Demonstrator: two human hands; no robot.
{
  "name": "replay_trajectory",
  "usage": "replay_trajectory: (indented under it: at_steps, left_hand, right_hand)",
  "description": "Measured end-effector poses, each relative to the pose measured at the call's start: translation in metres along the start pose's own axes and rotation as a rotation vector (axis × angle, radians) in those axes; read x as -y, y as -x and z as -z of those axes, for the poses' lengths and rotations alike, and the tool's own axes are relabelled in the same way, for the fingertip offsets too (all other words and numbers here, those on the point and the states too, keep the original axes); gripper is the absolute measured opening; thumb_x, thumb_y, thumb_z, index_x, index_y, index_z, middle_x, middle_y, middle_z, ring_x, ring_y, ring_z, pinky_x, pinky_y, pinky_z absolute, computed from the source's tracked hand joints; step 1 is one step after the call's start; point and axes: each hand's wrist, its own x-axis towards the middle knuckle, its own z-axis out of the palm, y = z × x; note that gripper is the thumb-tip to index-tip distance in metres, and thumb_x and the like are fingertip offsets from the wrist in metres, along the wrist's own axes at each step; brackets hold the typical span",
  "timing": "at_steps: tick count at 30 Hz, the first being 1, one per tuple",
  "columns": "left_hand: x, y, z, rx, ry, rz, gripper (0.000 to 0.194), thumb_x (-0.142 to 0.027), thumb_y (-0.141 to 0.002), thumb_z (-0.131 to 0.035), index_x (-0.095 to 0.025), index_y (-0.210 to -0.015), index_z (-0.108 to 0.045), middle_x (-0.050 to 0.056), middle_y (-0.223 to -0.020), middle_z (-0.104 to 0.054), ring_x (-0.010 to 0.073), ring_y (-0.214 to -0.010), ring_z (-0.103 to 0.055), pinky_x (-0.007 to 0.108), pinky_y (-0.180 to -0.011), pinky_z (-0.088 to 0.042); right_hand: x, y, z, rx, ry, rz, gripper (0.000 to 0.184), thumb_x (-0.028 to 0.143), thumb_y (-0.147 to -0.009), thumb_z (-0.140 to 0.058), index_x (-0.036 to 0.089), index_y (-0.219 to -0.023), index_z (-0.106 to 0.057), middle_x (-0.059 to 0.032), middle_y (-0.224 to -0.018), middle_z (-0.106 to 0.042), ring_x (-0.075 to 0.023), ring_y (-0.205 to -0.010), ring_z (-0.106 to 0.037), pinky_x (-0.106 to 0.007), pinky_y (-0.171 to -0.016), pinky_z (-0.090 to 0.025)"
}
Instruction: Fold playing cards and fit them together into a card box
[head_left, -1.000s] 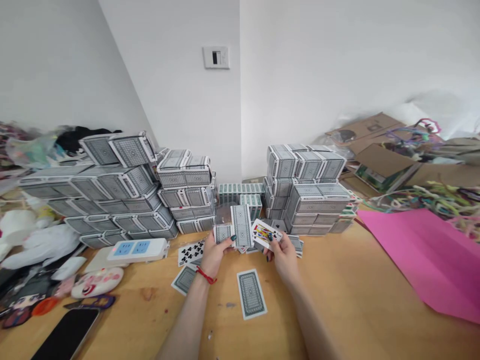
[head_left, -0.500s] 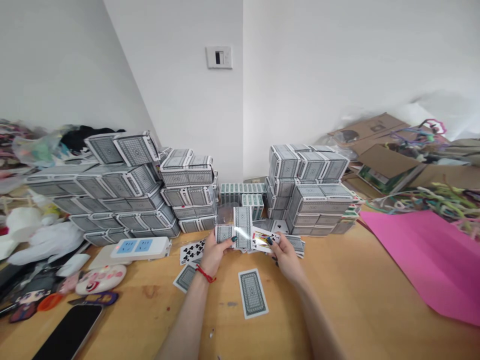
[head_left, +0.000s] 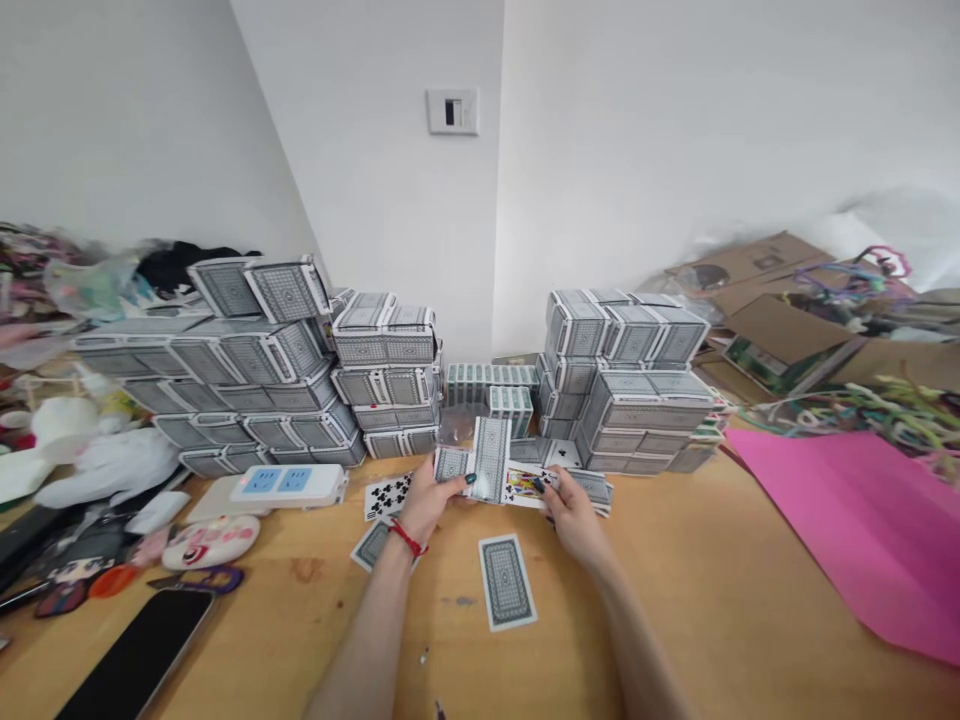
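My left hand [head_left: 427, 505], a red string bracelet at its wrist, pinches playing cards with patterned backs. One upright playing card [head_left: 491, 460] stands between my hands, crossing the others. My right hand [head_left: 574, 510] grips the right end of a face-up picture card [head_left: 525, 484] with black club marks. Its left end meets the upright card; how they join is hidden. On the table below lies a face-down card [head_left: 508, 582]. Beside my left wrist are a face-up clubs card [head_left: 386, 496] and another face-down card [head_left: 373, 545]. More cards [head_left: 596, 490] lie behind my right hand.
Blocks built from playing cards are stacked on the left [head_left: 247, 360], left of centre [head_left: 386, 385] and right [head_left: 637, 400]. A power strip [head_left: 289, 485], phone [head_left: 139, 655] and scissors [head_left: 202, 580] lie left. Pink paper [head_left: 847, 530] and an open cardboard box [head_left: 780, 335] are right.
The whole view has shifted slightly, so things appear a little further right. Both hands keep their hold on the cards, with barely any movement between them.
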Motion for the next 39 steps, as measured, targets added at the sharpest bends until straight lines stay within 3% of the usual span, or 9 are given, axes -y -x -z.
replay_trajectory:
  at_steps: [15,26,31,39]
  left_hand:
    - [0.006,0.002,0.004,0.07,-0.01,-0.005,0.044,-0.024,-0.054,-0.07,-0.017,-0.093,-0.05,0.002,-0.082,-0.061,0.0156,-0.068,-0.06,0.03,-0.055,-0.052]
    - [0.011,-0.005,0.008,-0.026,-0.21,-0.197,0.044,-0.016,-0.054,-0.068,-0.016,-0.095,-0.051,0.003,-0.085,-0.062,0.0143,-0.074,-0.058,0.026,-0.067,-0.047]
    - [0.012,-0.006,0.008,-0.042,-0.236,-0.205,0.041,-0.016,-0.053,-0.068,-0.015,-0.09,-0.052,0.002,-0.079,-0.063,0.014,-0.069,-0.058,0.025,-0.065,-0.046]
    - [0.006,-0.004,0.007,-0.01,-0.172,-0.157,0.038,-0.018,-0.051,-0.069,-0.015,-0.085,-0.053,0.002,-0.077,-0.062,0.0131,-0.067,-0.057,0.025,-0.065,-0.045]
  right_hand:
    - [-0.005,0.0,0.003,0.006,0.006,-0.024,0.032,0.048,-0.069,-0.052,0.021,-0.086,-0.048,0.0036,-0.061,-0.042,-0.0092,-0.049,-0.036,-0.019,-0.043,-0.034]
    - [-0.01,0.0,0.001,-0.05,0.123,0.035,0.026,0.04,-0.072,-0.049,0.02,-0.088,-0.05,-0.0006,-0.069,-0.051,-0.0136,-0.055,-0.043,-0.024,-0.05,-0.039]
    - [-0.01,0.001,0.0,-0.073,0.209,0.07,0.02,0.037,-0.073,-0.048,0.02,-0.084,-0.052,-0.001,-0.067,-0.053,-0.0153,-0.057,-0.046,-0.026,-0.052,-0.041]
    - [-0.004,0.003,0.0,-0.014,0.055,0.007,0.025,0.044,-0.073,-0.049,0.021,-0.084,-0.05,-0.0004,-0.068,-0.052,-0.0125,-0.053,-0.043,-0.021,-0.043,-0.037]
